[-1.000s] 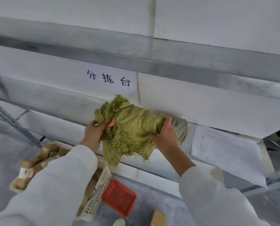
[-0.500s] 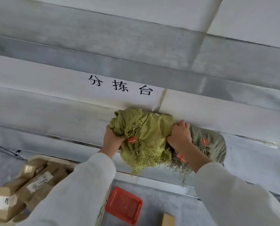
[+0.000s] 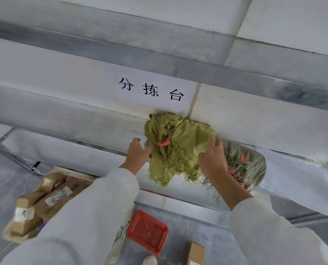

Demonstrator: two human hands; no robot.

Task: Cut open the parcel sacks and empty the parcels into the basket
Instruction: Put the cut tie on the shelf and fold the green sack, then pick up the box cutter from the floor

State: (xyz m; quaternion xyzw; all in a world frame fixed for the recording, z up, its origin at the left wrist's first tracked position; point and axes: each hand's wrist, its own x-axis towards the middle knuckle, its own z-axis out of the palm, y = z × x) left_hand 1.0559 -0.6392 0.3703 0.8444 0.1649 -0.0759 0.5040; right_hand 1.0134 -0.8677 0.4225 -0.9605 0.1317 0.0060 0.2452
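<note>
A crumpled green woven sack [image 3: 180, 142] with frayed threads and a red tag lies on the white shelf ledge [image 3: 255, 127] below a printed sign. My right hand [image 3: 212, 159] lies over the sack's right part and grips bunched fabric there. At the sack's left edge my left hand [image 3: 138, 152] only touches it with its fingertips, thumb raised clear of the cloth. Lower left, a pale basket [image 3: 8, 234] holds several brown parcels [image 3: 44, 197], partly hidden by my left sleeve.
A clear plastic bag [image 3: 255, 165] with green threads and red tags sits on the ledge right of the sack. On the floor below are a small red mesh basket [image 3: 148, 230] and a cardboard box [image 3: 195, 253]. A metal rail [image 3: 16, 159] runs along the left.
The sack went from held up in both hands to resting on the ledge. My left hand has loosened and slid off its left edge. The camera tilted down slightly.
</note>
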